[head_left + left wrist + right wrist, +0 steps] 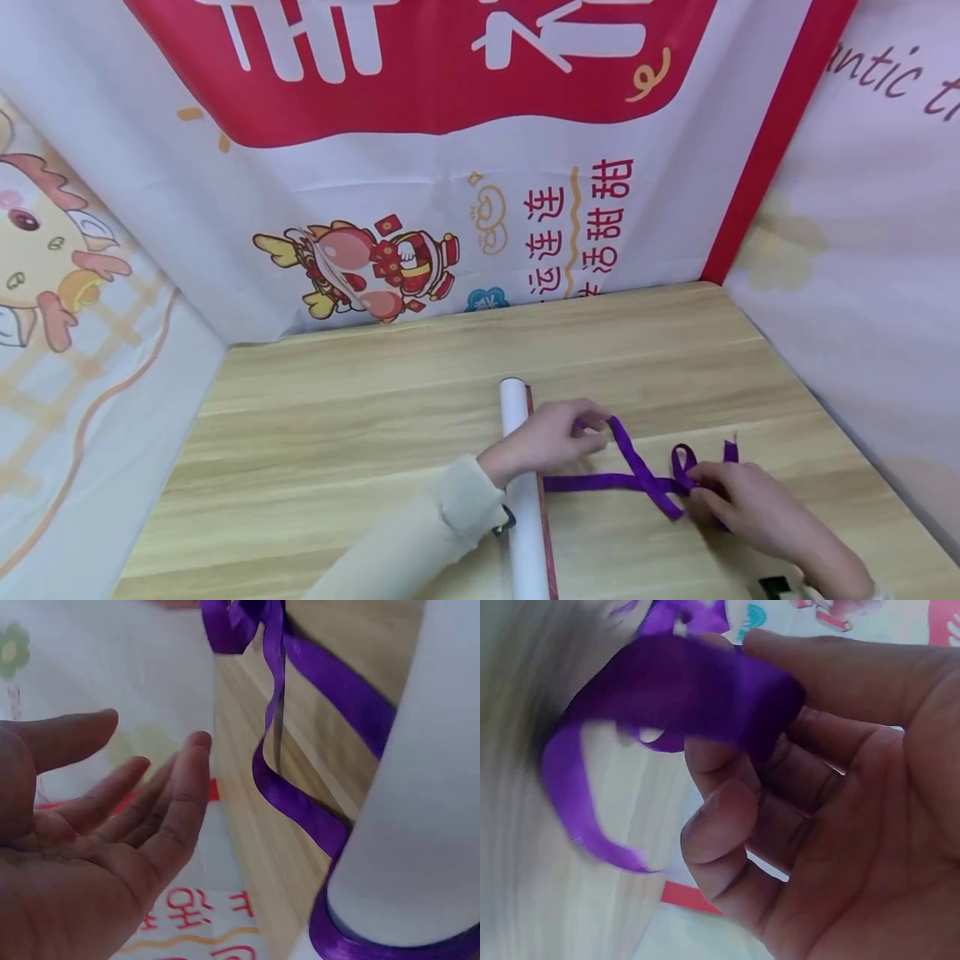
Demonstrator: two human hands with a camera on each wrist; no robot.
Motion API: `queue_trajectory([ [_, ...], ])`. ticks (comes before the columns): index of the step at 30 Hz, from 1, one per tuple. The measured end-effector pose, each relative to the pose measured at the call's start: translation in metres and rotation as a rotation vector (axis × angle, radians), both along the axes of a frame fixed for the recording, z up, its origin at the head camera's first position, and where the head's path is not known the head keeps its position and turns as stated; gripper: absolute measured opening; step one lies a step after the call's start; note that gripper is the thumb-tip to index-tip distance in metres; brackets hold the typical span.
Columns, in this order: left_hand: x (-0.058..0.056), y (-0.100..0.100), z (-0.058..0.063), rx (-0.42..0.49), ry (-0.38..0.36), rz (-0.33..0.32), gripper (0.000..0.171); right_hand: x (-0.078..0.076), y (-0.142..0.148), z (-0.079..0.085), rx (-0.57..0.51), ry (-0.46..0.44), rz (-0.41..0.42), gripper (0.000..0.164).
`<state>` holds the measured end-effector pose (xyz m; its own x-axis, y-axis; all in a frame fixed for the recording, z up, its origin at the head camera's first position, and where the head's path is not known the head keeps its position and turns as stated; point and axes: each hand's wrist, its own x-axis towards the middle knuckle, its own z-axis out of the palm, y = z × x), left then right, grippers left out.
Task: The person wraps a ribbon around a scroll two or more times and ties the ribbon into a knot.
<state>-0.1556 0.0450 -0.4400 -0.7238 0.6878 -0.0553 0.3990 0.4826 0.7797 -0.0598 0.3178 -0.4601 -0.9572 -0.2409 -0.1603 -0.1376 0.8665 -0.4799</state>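
Note:
A white roll with a dark red strip along its right side lies lengthwise on the table. Purple ribbon runs rightward from it, crossing itself and forming a small loop near my right hand. The left wrist view shows the ribbon passing round the roll. My left hand is above the roll, close to a raised stretch of ribbon; the left wrist view shows its fingers loosely bent and holding nothing. Between the thumb and fingers of my right hand, the ribbon is pinched.
The wood-grain table meets a printed white cloth with red lettering at the back. More printed cloth hangs at the left and right sides. A ribbon end sticks up beyond my right hand.

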Motion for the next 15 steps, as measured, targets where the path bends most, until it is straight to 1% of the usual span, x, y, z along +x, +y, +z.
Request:
queue_trajectory([
  [2, 0.009, 0.004, 0.002, -0.012, 0.083, -0.076, 0.043, 0.003, -0.003, 0.005, -0.007, 0.03, 0.016, 0.009],
  [3, 0.013, 0.006, 0.003, -0.036, 0.125, -0.106, 0.044, 0.004, -0.004, 0.008, -0.014, 0.031, 0.025, 0.008],
  [5, 0.018, 0.01, 0.001, -0.117, 0.212, -0.161, 0.046, 0.008, -0.005, 0.014, -0.016, 0.037, 0.059, 0.007],
  [7, 0.022, 0.015, -0.002, -0.212, 0.319, -0.22, 0.049, 0.013, -0.006, 0.018, -0.026, 0.035, 0.106, 0.008],
  [8, 0.023, 0.017, -0.004, -0.254, 0.362, -0.254, 0.05, 0.015, -0.006, 0.02, -0.035, 0.03, 0.135, 0.008],
  [9, 0.025, 0.019, -0.004, -0.284, 0.395, -0.293, 0.052, 0.018, -0.007, 0.022, -0.046, 0.044, 0.175, 0.008],
  [10, 0.027, 0.021, -0.005, -0.298, 0.412, -0.332, 0.053, 0.021, -0.008, 0.023, -0.063, 0.057, 0.215, 0.008],
  [11, 0.031, 0.023, -0.005, -0.3, 0.407, -0.372, 0.054, 0.024, -0.009, 0.025, -0.074, 0.047, 0.246, 0.008],
  [12, 0.035, 0.025, -0.005, -0.294, 0.403, -0.408, 0.055, 0.026, -0.011, 0.026, -0.108, 0.042, 0.288, 0.009],
  [13, 0.039, 0.027, -0.006, -0.284, 0.394, -0.438, 0.053, 0.028, -0.012, 0.028, -0.149, 0.025, 0.325, 0.01],
  [15, 0.048, 0.031, -0.006, -0.267, 0.414, -0.478, 0.042, 0.029, -0.014, 0.034, -0.214, -0.03, 0.373, 0.012],
])
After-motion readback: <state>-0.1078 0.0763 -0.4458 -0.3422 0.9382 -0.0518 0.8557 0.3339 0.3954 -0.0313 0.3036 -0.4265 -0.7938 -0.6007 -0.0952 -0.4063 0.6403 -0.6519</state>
